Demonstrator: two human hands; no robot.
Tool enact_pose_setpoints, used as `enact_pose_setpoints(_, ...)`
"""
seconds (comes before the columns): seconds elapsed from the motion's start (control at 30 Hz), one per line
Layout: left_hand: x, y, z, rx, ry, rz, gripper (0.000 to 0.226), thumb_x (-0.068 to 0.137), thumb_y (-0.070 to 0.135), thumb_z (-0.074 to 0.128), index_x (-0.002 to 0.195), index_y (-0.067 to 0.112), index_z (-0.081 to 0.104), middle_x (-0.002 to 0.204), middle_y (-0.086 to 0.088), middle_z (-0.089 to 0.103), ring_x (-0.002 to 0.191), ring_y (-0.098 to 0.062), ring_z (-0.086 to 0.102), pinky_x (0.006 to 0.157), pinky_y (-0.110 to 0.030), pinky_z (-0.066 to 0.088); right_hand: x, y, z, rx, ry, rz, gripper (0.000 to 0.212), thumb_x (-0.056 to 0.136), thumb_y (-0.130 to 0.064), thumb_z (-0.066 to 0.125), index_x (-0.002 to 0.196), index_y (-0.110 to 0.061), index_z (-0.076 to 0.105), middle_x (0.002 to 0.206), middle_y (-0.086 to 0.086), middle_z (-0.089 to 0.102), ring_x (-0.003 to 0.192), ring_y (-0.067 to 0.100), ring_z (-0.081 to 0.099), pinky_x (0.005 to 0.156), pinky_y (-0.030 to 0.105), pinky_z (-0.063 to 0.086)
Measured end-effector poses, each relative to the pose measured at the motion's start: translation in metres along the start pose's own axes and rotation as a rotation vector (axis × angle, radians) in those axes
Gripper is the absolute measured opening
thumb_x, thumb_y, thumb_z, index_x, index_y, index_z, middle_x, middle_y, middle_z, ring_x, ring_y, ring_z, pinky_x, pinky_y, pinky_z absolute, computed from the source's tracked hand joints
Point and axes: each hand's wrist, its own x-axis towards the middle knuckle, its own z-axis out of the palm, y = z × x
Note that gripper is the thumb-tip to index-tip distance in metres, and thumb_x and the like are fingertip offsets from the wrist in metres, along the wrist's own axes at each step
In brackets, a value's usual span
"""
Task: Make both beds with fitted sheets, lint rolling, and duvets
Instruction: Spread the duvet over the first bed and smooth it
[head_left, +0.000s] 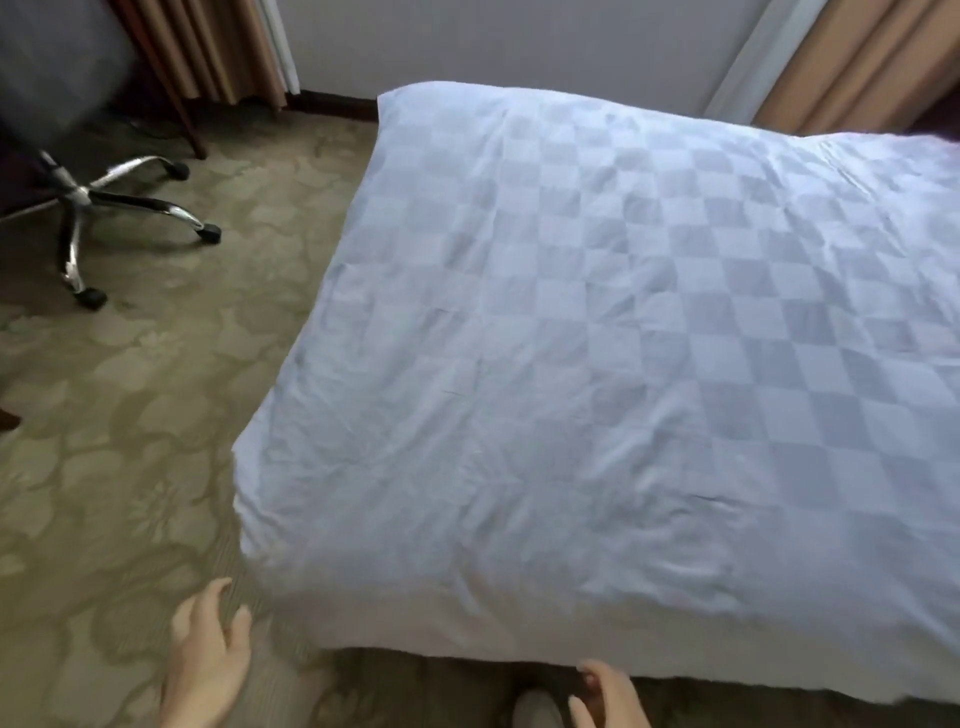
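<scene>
White checked duvet (597, 338) lies spread, office chair (78, 197) well aside; left hand (208, 660) and right hand (608, 699) hover loose-fingered, empty.

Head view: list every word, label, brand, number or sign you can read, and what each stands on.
None can be read.
The duvet bears only a woven check, the carpet only a leafy pattern; the chair base and curtains show no marking.

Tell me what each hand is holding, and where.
Left hand holds nothing. Right hand curls by the near hem of the duvet; any grip cannot be told.
</scene>
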Motion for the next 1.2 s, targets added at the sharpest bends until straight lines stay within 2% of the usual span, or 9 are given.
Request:
enact_pose_setpoints(0.1, -0.004, 0.022, 0.026, 0.110, -0.190, 0.248, 0.069, 0.094, 0.014, 0.053, 0.150, 0.027, 0.016, 0.159, -0.006, -0.002, 0.146, -0.023, 0.006, 0.114, -0.047, 0.020, 0.002, -0.014, -0.006, -0.072, 0.005, -0.011, 0.044, 0.092, -0.020, 0.058, 0.133, -0.027, 0.043, 0.137, 0.000, 0.039, 0.125, 0.019, 0.045, 0.099, 0.024, 0.037)
enact_pose_setpoints(0.2, -0.002, 0.054, 0.050, 0.252, -0.402, 0.090, 0.076, 0.092, 0.017, 0.052, 0.152, 0.017, 0.004, 0.156, -0.021, 0.010, 0.139, -0.036, 0.027, 0.107, -0.040, 0.032, 0.035, -0.017, -0.033, -0.162, -0.237, 0.002, 0.036, 0.096, -0.026, 0.051, 0.132, -0.026, 0.046, 0.135, -0.005, 0.037, 0.126, 0.014, 0.043, 0.101, 0.026, 0.035)
enact_pose_setpoints(0.33, -0.035, 0.129, 0.068, 0.351, -0.136, 0.294, 0.068, 0.094, 0.021, 0.046, 0.152, 0.017, 0.011, 0.158, -0.014, 0.004, 0.142, -0.031, 0.017, 0.104, -0.046, 0.033, 0.071, -0.031, -0.065, -0.156, -0.081, -0.101, 0.020, 0.099, -0.026, 0.042, 0.103, -0.020, 0.061, 0.103, -0.005, 0.059, 0.095, 0.007, 0.055, 0.083, 0.023, 0.042)
enact_pose_setpoints(0.43, -0.059, 0.164, 0.096, 0.493, -0.373, 0.626, 0.068, 0.099, 0.031, 0.038, 0.147, 0.040, -0.010, 0.154, 0.010, -0.026, 0.145, -0.015, -0.017, 0.112, -0.045, 0.023, 0.080, -0.019, -0.076, -0.398, -0.059, -0.168, 0.054, 0.095, -0.036, 0.048, 0.145, -0.031, 0.029, 0.153, -0.006, 0.026, 0.140, 0.016, 0.025, 0.106, 0.035, 0.036)
enact_pose_setpoints(0.53, -0.073, 0.167, 0.126, 0.775, -0.654, 0.466, 0.081, 0.096, 0.037, 0.041, 0.148, 0.024, -0.020, 0.151, -0.001, -0.036, 0.144, -0.028, -0.022, 0.113, -0.050, 0.020, 0.075, 0.016, -0.104, -0.550, -0.320, -0.200, 0.104, 0.058, -0.060, 0.073, 0.147, -0.035, 0.026, 0.156, -0.005, 0.024, 0.132, 0.020, 0.037, 0.085, 0.046, 0.052)
enact_pose_setpoints(0.63, -0.100, 0.197, 0.120, 0.803, -0.779, 0.496, 0.063, 0.097, 0.038, 0.040, 0.149, 0.010, 0.018, 0.157, -0.013, 0.009, 0.143, -0.028, 0.020, 0.112, -0.035, 0.029, 0.043, 0.034, -0.152, -0.332, -0.429, -0.087, 0.050, 0.091, -0.028, 0.051, 0.140, -0.027, 0.042, 0.153, -0.003, 0.027, 0.139, 0.011, 0.031, 0.112, 0.029, 0.028)
enact_pose_setpoints(0.77, -0.135, 0.267, 0.089, 0.667, -0.805, 0.640, 0.035, 0.100, 0.026, 0.039, 0.132, 0.019, 0.051, 0.132, 0.004, 0.055, 0.120, -0.013, 0.052, 0.096, -0.024, 0.041, 0.013, 0.025, -0.213, -0.162, -0.430, 0.074, 0.033, 0.097, -0.026, 0.047, 0.129, -0.021, 0.054, 0.134, -0.005, 0.051, 0.125, 0.012, 0.046, 0.103, 0.023, 0.035)
enact_pose_setpoints(0.93, -0.161, 0.339, 0.072, 0.499, -0.747, 0.753, 0.021, 0.098, 0.022, 0.046, 0.110, 0.018, 0.062, 0.106, 0.003, 0.065, 0.093, -0.012, 0.058, 0.080, -0.026, 0.046, 0.007, -0.005, -0.284, 0.080, -0.196, 0.170, 0.025, 0.099, -0.027, 0.044, 0.120, -0.021, 0.058, 0.117, -0.005, 0.058, 0.110, 0.011, 0.053, 0.094, 0.026, 0.044)
enact_pose_setpoints(1.2, -0.186, 0.405, 0.065, 0.638, -1.031, 0.894, 0.021, 0.095, 0.018, 0.048, 0.110, 0.015, 0.062, 0.100, 0.003, 0.060, 0.087, -0.012, 0.056, 0.076, -0.018, 0.038, -0.057, -0.031, -0.333, 0.345, 0.129, 0.385, 0.024, 0.099, -0.022, 0.045, 0.116, -0.019, 0.061, 0.114, -0.003, 0.060, 0.100, 0.008, 0.052, 0.080, 0.019, 0.041)
